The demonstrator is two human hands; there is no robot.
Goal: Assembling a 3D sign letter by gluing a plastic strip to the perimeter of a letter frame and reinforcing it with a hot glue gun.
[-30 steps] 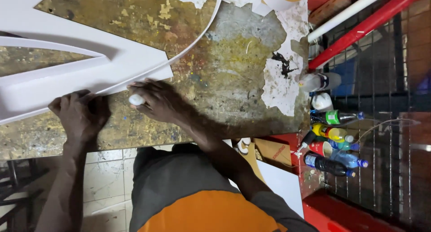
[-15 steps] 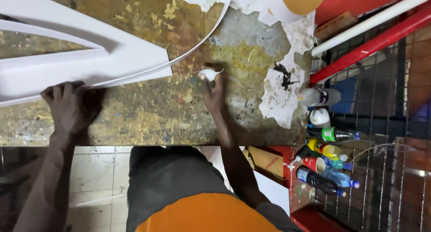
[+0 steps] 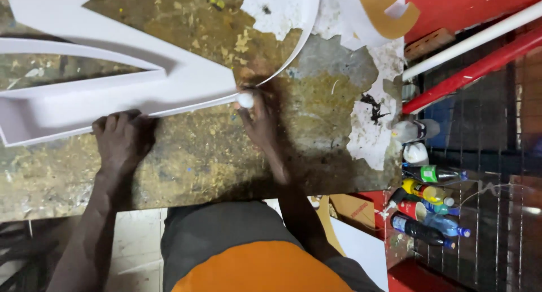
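Observation:
A large white foam-board letter shape (image 3: 169, 72) lies on a stained, paint-spattered workbench (image 3: 226, 156). A thin white strip (image 3: 299, 49) curves up from its corner toward the top of the view. My left hand (image 3: 121, 139) presses flat on the letter's near edge. My right hand (image 3: 261, 117) grips a small white round object (image 3: 245, 100) and holds it against the letter's corner, where the strip meets it.
White and tan cut-out pieces (image 3: 384, 15) lie at the bench's far right. Red and white bars (image 3: 474, 49) cross beyond the bench. Several plastic bottles (image 3: 429, 207) stand on the floor by a wire mesh. A cardboard box (image 3: 353, 210) sits under the bench edge.
My right hand went right along the strip, then came back left to the letter's corner with the white object. My left hand stays on the letter's edge. The camera has shifted slightly.

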